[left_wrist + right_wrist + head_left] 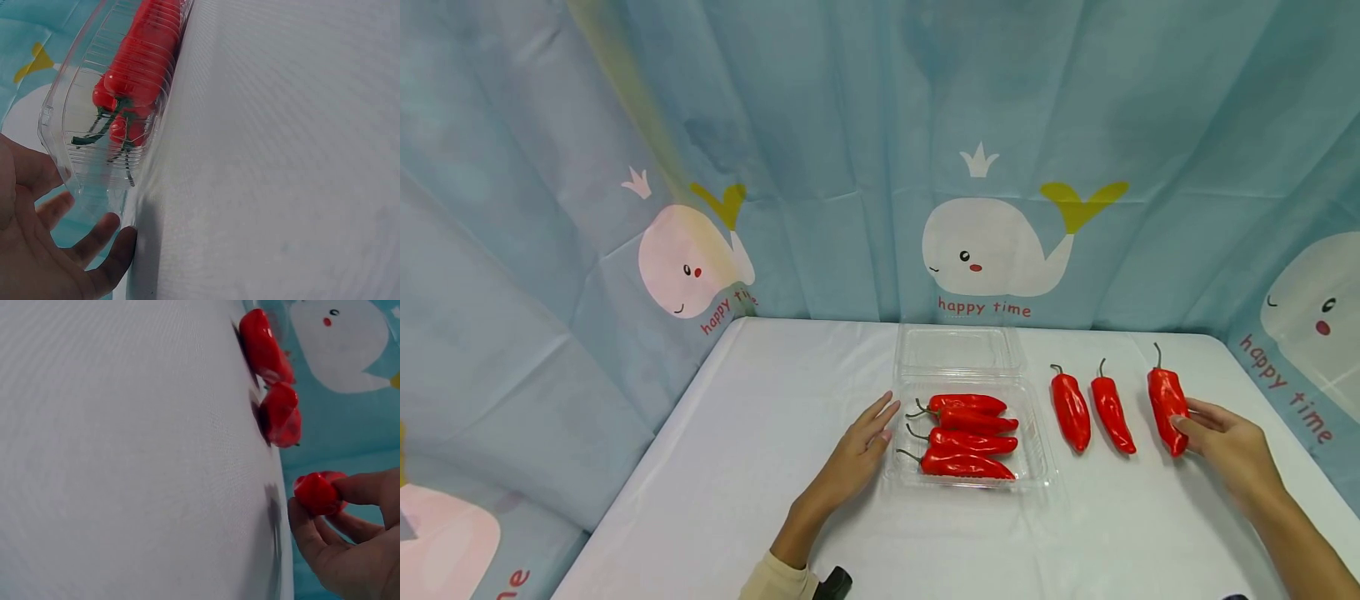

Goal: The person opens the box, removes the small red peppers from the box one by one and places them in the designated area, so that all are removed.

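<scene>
A clear plastic clamshell box (1037, 433) stands on the table with its lid folded back, and several red chili peppers (970, 440) lie in it, stems to the left. My left hand (853, 454) is at the box's left side, fingers spread and relaxed, gripping nothing; in the left wrist view the thumb side is by the box's corner. My right hand (1228, 442) pinches a red chili pepper (1165, 400) between thumb and fingers. In the right wrist view that pepper (319, 494) is held a little off the cloth, its shadow apart from it.
Two more red chili peppers, one (1070, 410) nearer the box and one (1112, 415) nearer my right hand, lie stems away from me. A white cloth (737, 450) covers the table. Blue curtains (835, 167) with whale prints hang along its back and sides.
</scene>
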Demonstrator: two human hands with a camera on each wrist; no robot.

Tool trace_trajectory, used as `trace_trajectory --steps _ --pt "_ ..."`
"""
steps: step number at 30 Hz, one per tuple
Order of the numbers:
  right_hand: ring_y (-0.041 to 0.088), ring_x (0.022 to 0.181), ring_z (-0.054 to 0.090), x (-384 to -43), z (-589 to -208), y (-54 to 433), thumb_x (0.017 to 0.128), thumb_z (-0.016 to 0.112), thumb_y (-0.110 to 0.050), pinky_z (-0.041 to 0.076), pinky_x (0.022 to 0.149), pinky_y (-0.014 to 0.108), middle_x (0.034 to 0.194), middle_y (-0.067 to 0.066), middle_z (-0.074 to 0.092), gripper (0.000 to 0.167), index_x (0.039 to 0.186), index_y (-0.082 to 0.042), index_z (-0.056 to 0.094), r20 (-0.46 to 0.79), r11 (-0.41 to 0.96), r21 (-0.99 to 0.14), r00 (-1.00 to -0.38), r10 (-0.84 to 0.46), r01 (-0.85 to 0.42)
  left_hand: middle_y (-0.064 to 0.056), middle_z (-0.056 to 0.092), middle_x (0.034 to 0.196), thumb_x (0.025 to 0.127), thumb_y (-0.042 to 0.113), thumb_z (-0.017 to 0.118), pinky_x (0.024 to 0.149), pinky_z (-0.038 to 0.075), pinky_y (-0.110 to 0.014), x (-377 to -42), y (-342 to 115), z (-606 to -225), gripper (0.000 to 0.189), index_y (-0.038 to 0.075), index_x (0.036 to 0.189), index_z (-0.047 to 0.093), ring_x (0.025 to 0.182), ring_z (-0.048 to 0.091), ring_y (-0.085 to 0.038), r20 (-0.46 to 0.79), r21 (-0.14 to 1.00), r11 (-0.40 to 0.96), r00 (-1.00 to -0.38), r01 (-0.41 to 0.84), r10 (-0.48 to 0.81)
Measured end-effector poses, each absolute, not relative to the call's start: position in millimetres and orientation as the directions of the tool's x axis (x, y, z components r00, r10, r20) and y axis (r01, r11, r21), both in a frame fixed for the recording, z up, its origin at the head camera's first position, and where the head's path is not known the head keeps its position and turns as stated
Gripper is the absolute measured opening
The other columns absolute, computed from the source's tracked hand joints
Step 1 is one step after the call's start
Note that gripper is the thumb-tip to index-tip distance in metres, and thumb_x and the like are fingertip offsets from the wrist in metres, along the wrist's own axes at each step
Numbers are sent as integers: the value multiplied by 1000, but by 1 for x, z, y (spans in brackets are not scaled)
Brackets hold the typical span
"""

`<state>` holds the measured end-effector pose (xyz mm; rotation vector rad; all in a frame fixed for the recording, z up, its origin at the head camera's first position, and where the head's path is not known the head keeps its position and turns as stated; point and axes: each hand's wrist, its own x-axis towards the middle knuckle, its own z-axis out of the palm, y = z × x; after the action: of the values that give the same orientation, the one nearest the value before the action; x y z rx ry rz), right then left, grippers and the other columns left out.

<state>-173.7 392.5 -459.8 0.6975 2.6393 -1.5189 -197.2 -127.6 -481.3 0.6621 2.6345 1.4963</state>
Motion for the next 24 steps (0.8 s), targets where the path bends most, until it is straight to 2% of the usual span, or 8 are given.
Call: trace_trajectory --steps 4,9,12,18,24 --pt "55 137 44 -176 -462 395 109 53 -43 52 57 10 160 41 34 79 164 6 25 -242 434 -807 -895 375 400 -12 29 174 112 8 49 127 21 -64 -197 -127 -480 50 7 161 44 162 23 -37 167 830 444 -910 338 379" --pt "43 118 58 -178 -465 398 109 55 -42 52 59 10 157 41 39 78 162 9 30 -226 460 -794 -895 383 398 -13 28 174 112 8 48 127 20 -66 -196 -127 -479 50 7 162 44 161 22 -41 160 834 442 -911 331 380" --pt "40 116 60 -179 -466 398 109 56 -42 53 60 11 155 41 41 77 161 10 32 -227 465 -788 -893 388 403 -13 28 174 112 9 48 127 20 -67 -196 -127 -479 50 7 162 44 161 22 -42 158 835 441 -912 328 379" --pt "52 128 53 -179 -467 397 108 56 -44 55 59 14 155 42 39 79 160 11 31 -249 458 -783 -887 389 421 -13 28 174 112 8 48 127 20 -66 -196 -127 -479 50 6 162 44 161 22 -41 159 838 435 -911 328 381" --pt "54 130 52 -180 -466 397 108 57 -43 55 59 14 153 43 39 78 158 13 33 -264 476 -765 -885 383 434 -14 28 174 112 8 48 127 20 -65 -197 -126 -479 50 4 161 43 162 22 -39 161 837 434 -909 333 385"
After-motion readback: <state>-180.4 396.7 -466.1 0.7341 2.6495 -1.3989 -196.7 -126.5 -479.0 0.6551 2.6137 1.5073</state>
